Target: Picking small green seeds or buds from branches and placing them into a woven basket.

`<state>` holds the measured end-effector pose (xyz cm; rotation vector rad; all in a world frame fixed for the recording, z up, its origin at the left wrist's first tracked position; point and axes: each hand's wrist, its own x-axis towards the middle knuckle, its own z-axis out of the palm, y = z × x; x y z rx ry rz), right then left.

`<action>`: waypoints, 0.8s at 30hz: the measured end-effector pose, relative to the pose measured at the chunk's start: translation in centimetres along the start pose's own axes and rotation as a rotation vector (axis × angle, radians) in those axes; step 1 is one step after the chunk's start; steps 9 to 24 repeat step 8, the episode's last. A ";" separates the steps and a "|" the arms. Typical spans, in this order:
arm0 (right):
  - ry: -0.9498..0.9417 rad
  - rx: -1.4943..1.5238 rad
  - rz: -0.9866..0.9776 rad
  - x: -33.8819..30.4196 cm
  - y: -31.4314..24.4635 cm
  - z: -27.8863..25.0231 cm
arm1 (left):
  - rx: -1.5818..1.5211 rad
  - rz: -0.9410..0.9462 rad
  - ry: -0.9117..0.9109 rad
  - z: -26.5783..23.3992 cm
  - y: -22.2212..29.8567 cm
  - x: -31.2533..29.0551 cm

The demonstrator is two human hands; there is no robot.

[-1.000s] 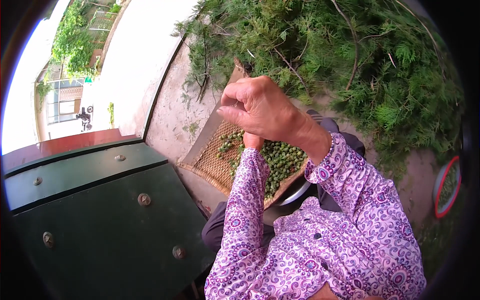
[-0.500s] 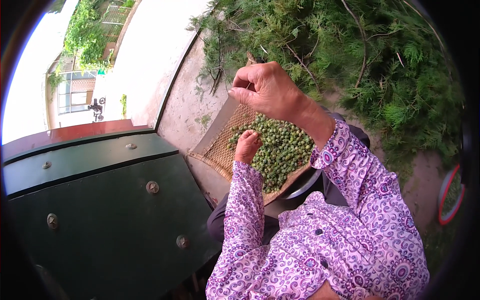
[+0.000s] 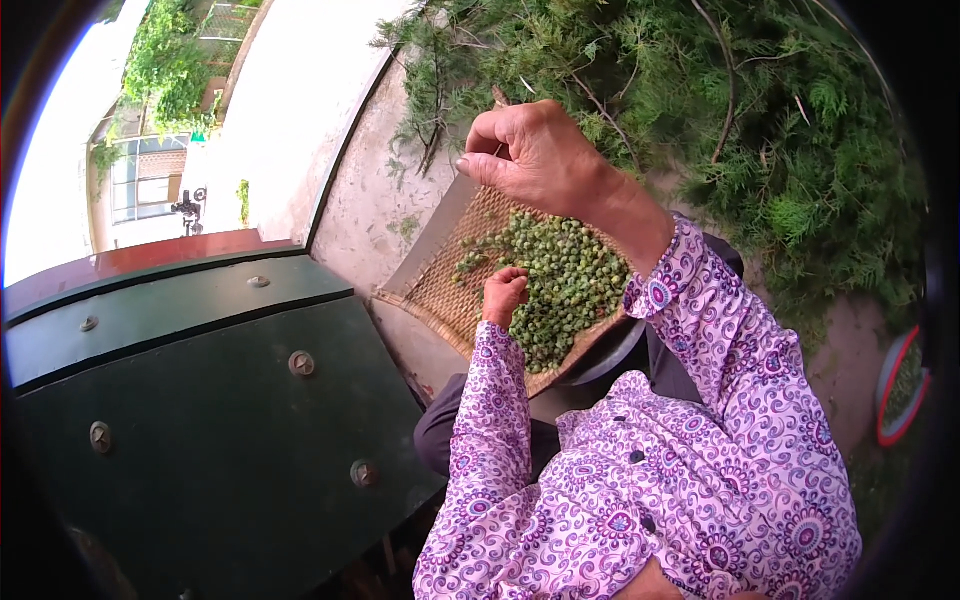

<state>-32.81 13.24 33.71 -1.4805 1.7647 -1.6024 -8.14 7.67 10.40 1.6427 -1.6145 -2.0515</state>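
A woven winnowing tray [image 3: 435,285] rests by my lap, heaped with small, round green cones [image 3: 575,275]. My left hand [image 3: 506,296] is closed over the left part of the heap, its fingertips pressed together. Whatever they hold is too small to make out. Raised well above the tray's far side, my right hand [image 3: 540,155] is closed too, thumb and curled forefinger meeting in a pinch. Between them, any item is hidden or too fine to name. Part of the heap lies behind the right wrist.
A dark basin [image 3: 606,358] shows beneath the tray's near right edge. Cut evergreen branches [image 3: 770,130] pile up ahead and to the right. On the left stands a dark green studded metal panel [image 3: 210,450]. A red-rimmed round object [image 3: 884,390] is at far right.
My right hand has risen slightly, still pinched. The left hand has shifted a little to the right over the cones, still closed.
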 end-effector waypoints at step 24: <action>-0.023 -0.004 0.015 0.0 0.0 0.4 | 0.936 0.140 0.329 3.8 -2.4 0.7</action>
